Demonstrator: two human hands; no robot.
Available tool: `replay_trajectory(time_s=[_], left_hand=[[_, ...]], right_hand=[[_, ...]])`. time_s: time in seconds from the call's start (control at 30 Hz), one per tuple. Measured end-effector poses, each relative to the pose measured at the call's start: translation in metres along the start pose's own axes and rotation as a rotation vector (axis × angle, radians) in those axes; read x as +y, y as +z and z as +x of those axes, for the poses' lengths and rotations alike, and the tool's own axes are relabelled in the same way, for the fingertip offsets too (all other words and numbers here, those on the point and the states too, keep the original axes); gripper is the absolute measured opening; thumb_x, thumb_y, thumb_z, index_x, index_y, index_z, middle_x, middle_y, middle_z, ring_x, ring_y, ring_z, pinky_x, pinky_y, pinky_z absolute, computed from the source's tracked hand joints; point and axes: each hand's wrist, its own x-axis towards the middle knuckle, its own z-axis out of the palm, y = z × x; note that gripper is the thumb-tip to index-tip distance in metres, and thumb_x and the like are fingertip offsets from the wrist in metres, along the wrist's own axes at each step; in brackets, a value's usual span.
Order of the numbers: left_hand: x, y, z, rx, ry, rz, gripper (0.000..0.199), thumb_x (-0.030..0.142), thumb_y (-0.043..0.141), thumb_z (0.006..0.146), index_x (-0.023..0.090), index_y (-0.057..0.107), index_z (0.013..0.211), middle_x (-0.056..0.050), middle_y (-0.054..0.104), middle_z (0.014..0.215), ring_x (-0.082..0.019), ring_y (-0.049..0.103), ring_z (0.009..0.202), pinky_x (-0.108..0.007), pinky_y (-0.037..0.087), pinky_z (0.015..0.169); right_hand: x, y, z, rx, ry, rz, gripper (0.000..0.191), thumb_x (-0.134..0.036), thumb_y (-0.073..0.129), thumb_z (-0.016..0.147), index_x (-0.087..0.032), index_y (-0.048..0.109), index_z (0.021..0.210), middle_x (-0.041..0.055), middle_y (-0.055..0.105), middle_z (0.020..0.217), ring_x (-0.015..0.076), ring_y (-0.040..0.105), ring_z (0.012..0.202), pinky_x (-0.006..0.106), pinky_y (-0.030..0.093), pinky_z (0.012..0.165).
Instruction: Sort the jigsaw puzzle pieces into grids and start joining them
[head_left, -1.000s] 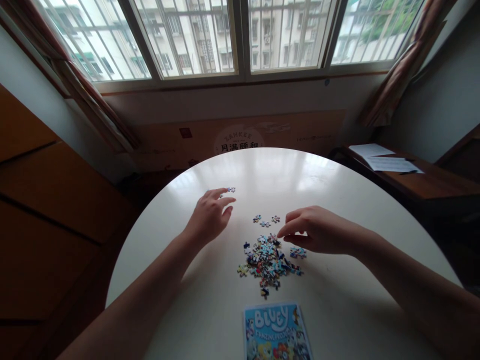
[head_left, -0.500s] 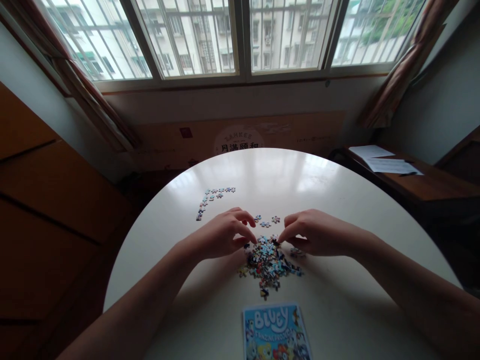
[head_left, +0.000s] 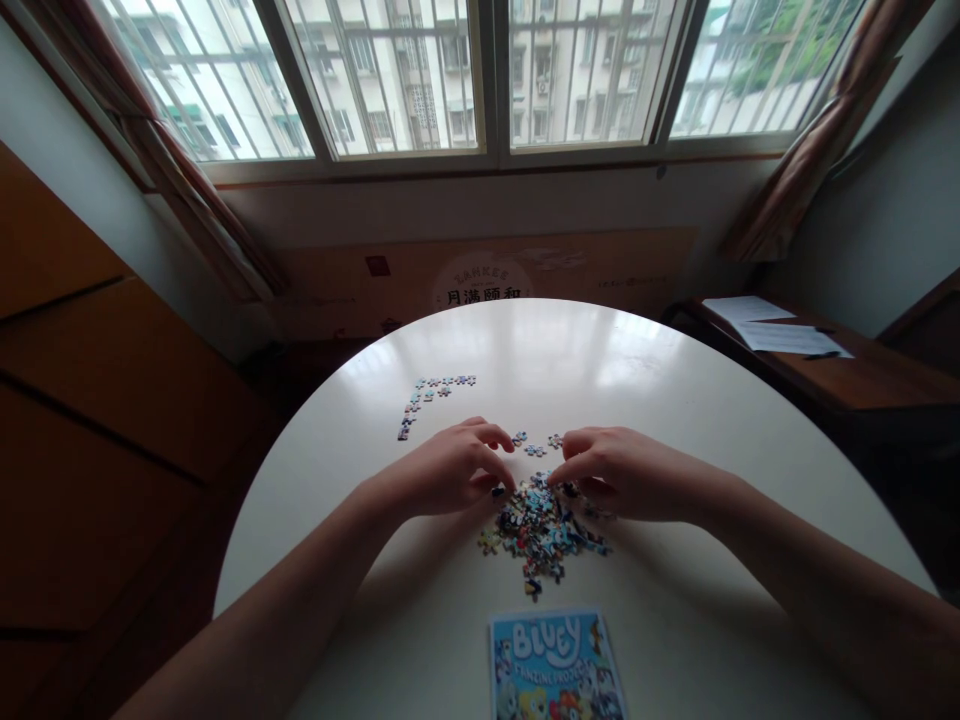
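Note:
A heap of small jigsaw puzzle pieces lies in the middle of the white table. My left hand is at its upper left edge, fingers apart, the lowest fingertip by the pieces, and nothing shows in its grasp. From the other side, my right hand reaches in with a finger stretched onto the top of the heap; its thumb is apart and no piece is visible in it. Just beyond the heap, several loose pieces lie between the hands. Farther left, puzzle pieces form an L-shaped corner.
Near the front of the round white table lies a blue picture card lettered "Bluey". A brown side desk at the right holds papers and pens. Barred windows are behind the table.
My right hand has shifted slightly left and down, its finger now farther over the heap. My left hand stays nearly in place. The whole view has moved a little.

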Motion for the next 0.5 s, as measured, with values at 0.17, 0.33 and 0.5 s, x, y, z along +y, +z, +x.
replay_trajectory(time_s=[0.17,0.33,0.5], left_hand=[[-0.0014,0.0032,0.001,0.041,-0.021,0.007,0.018,0.016,0.07,0.087,0.029,0.078,0.097,-0.004,0.068,0.115,-0.022,0.059,0.107,-0.037,0.051,0.089],[0.0027,0.0074,0.0056,0.027,-0.009,-0.004,0.01,0.026,0.075,0.086,0.028,0.077,0.095,-0.004,0.068,0.111,-0.022,0.06,0.105,-0.037,0.05,0.088],[0.0051,0.01,0.0077,0.04,-0.014,-0.019,0.007,0.025,0.077,0.084,0.027,0.077,0.091,-0.003,0.068,0.11,-0.022,0.061,0.105,-0.036,0.05,0.087]], right_hand=[[0.0014,-0.001,-0.0007,-0.004,0.007,0.028,0.033,-0.007,0.058,0.087,-0.028,0.075,0.106,0.0013,0.063,0.088,0.0099,0.053,0.075,0.023,0.035,0.063],[0.001,-0.0004,-0.0003,0.005,0.001,0.024,0.034,-0.006,0.058,0.087,-0.027,0.074,0.109,0.0015,0.063,0.089,0.0098,0.053,0.074,0.024,0.035,0.063],[0.0018,-0.0012,-0.0008,0.009,0.012,0.009,0.029,-0.013,0.059,0.091,-0.025,0.074,0.112,0.0029,0.064,0.09,0.0101,0.053,0.074,0.024,0.035,0.063]])
